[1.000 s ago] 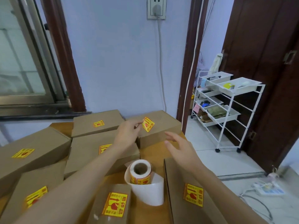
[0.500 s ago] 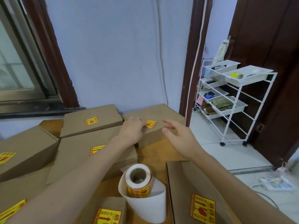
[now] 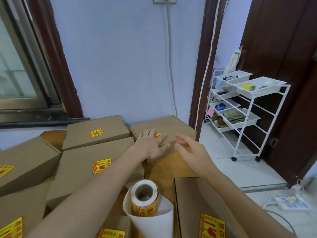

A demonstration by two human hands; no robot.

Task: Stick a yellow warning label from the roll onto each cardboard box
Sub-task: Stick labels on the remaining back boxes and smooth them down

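My left hand [image 3: 151,144] lies flat, fingers spread, on the top of the far right cardboard box [image 3: 178,127], pressing a yellow warning label [image 3: 158,135] that mostly hides under the fingers. My right hand [image 3: 193,152] hovers open just right of it, holding nothing, above the box's near edge. The label roll [image 3: 145,197] stands on the wooden table near me, with white backing paper [image 3: 154,222] curling out in front. Several other boxes around it carry yellow labels, such as the far middle box [image 3: 96,132] and the near right box [image 3: 205,212].
More labelled boxes crowd the left side [image 3: 25,162]. A white wire trolley [image 3: 240,107] with trays stands in the doorway at right, beside a dark door. A power strip [image 3: 291,204] and cable lie on the tiled floor. A wall rises directly behind the boxes.
My left hand brought the label down onto the far right box and now lies flat over it. My right hand drifted forward and stays open beside it.
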